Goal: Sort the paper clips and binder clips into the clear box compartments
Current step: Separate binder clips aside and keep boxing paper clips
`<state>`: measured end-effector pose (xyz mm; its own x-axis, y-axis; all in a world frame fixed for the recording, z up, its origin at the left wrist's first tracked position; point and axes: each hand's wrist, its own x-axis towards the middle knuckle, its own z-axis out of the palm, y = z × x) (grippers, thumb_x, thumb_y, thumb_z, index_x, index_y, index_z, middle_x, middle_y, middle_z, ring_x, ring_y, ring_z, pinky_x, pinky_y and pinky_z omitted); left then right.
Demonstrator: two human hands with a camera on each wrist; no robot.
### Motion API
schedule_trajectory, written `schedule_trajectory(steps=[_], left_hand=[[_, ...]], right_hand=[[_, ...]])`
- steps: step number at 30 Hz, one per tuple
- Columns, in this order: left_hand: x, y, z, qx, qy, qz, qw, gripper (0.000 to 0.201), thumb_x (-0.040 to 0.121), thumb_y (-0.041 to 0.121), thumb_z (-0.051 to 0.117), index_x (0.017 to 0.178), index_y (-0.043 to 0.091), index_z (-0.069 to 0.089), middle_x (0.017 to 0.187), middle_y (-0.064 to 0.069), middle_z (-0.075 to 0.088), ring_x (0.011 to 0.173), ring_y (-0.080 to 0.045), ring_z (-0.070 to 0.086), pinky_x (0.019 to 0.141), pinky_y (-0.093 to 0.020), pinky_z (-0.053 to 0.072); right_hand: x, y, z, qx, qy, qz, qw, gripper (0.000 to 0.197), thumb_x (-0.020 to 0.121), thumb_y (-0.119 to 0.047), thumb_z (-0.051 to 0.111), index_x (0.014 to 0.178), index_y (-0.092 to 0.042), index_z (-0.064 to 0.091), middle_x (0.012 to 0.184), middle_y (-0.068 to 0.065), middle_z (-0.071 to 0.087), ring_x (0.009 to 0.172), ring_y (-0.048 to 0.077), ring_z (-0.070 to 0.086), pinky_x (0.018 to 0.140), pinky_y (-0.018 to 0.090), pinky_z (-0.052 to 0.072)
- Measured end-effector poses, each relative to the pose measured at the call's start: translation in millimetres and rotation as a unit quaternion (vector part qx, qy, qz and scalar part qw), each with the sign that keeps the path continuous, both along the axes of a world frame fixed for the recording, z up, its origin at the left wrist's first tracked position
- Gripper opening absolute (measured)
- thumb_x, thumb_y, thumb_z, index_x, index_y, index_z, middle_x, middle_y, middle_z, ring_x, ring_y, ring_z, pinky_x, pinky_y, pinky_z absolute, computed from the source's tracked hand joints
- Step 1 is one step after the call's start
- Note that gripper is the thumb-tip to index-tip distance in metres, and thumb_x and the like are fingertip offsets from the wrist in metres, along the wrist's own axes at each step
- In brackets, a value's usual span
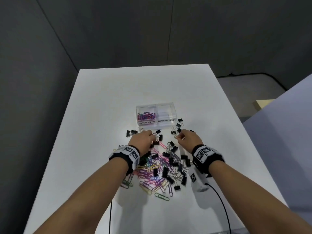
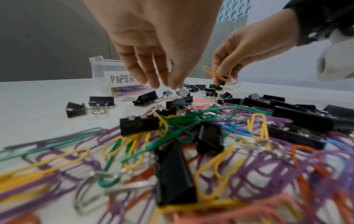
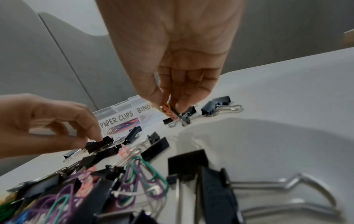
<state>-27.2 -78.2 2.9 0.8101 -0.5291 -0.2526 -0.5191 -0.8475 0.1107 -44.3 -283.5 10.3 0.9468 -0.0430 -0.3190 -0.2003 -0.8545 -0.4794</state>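
Note:
The clear box (image 1: pixel 172 114) stands mid-table, labelled PAPER CLIPS on the left and BINDER CLIPS on the right. Coloured paper clips (image 1: pixel 146 115) lie in its left compartment; the right one looks bare. A mixed pile of coloured paper clips and black binder clips (image 1: pixel 162 168) lies in front of it. My left hand (image 1: pixel 152 138) reaches down at the pile's far edge, its fingertips (image 3: pixel 96 136) touching a black binder clip (image 3: pixel 100 144). My right hand (image 1: pixel 180 136) pinches a small bunch of yellow and orange paper clips (image 2: pixel 214 74) just above the table, right of the left hand.
Loose binder clips (image 1: pixel 178 125) lie right of the box, and two more (image 1: pixel 130 133) lie to its front left. The white table (image 1: pixel 101 115) drops off at the left and right edges. Thin black cables (image 1: pixel 222 205) trail from both wrists toward the near edge.

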Motion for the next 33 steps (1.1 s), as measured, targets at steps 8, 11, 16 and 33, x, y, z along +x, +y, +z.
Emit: schedule_trajectory(steps=[8,11,16,33], left_hand=[[2.1,-20.8,-6.2,0.007,-0.022,-0.092,0.995,0.036,0.095,0.017,0.047,0.130,0.015,0.053,0.127,-0.012,0.051,0.117,-0.030,0.048,0.093,-0.040,0.041],[0.0,-29.4,-11.8,0.055,-0.019,-0.072,0.996,0.032,0.096,0.020,0.044,0.126,0.013,0.051,0.130,-0.010,0.046,0.119,-0.029,0.043,0.095,-0.038,0.038],[2.0,-32.1,-12.2,0.079,-0.032,-0.079,0.993,0.029,0.096,0.015,0.041,0.123,0.008,0.050,0.132,-0.011,0.045,0.122,-0.029,0.041,0.099,-0.038,0.035],[-2.7,-27.0,-10.9,0.061,-0.004,-0.052,0.997,0.029,0.096,0.020,0.043,0.120,0.010,0.053,0.131,-0.011,0.044,0.121,-0.030,0.041,0.098,-0.038,0.034]], right_hand=[[6.5,-4.2,-15.7,0.109,-0.003,0.007,0.994,0.029,0.094,-0.010,0.044,0.120,-0.015,0.054,0.090,0.007,0.059,0.077,0.021,0.054,0.077,0.035,0.048],[8.0,-4.0,-15.5,0.161,-0.007,-0.019,0.987,0.028,0.094,-0.005,0.041,0.114,-0.013,0.058,0.081,0.005,0.056,0.066,0.016,0.049,0.065,0.025,0.041],[12.3,-7.9,-12.5,0.248,-0.006,-0.073,0.966,0.025,0.088,0.005,0.040,0.084,-0.013,0.057,0.062,0.000,0.053,0.057,0.012,0.050,0.054,0.018,0.042],[3.2,21.8,-11.4,-0.140,-0.004,0.217,0.966,0.022,0.095,-0.026,0.043,0.110,-0.015,0.056,0.106,0.007,0.065,0.100,0.027,0.060,0.077,0.031,0.044]])
